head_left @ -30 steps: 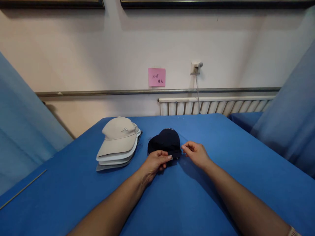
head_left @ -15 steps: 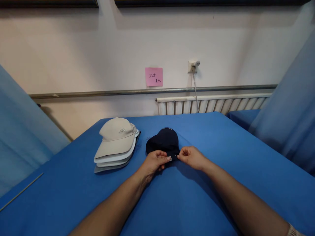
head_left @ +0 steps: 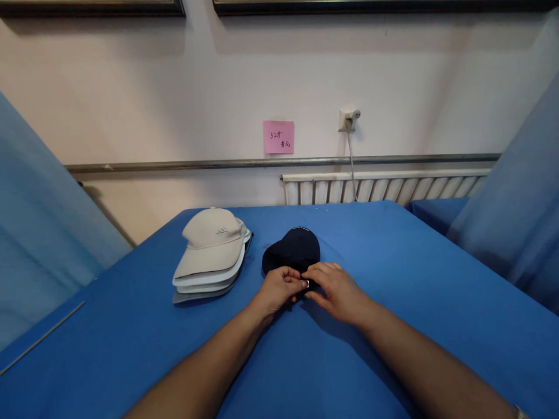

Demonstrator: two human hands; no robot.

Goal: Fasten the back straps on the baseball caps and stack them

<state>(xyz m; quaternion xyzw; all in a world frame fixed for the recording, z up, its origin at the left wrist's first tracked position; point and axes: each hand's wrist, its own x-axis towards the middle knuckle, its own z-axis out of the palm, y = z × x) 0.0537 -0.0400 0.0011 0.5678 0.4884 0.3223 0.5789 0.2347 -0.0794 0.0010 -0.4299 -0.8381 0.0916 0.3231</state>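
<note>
A dark navy cap (head_left: 293, 249) lies on the blue-covered table (head_left: 393, 273), its back edge toward me. My left hand (head_left: 279, 289) is closed in a pinch on the cap's near edge. My right hand (head_left: 336, 288) meets it from the right, fingers curled and pinching the same edge, where a small pale tab or buckle shows between the fingertips. To the left of the navy cap sits a stack of caps (head_left: 212, 253) with a beige one on top and white and grey ones under it.
The wall behind carries a pink sticky note (head_left: 278, 137), a socket with a plugged cable (head_left: 348, 120), a metal rail and a white radiator (head_left: 384, 187). Blue fabric panels rise on both sides (head_left: 515, 203).
My right hand has moved left from beside the cap until its fingertips meet the left hand's on the cap's near edge. The left hand has kept its pinch in place.
</note>
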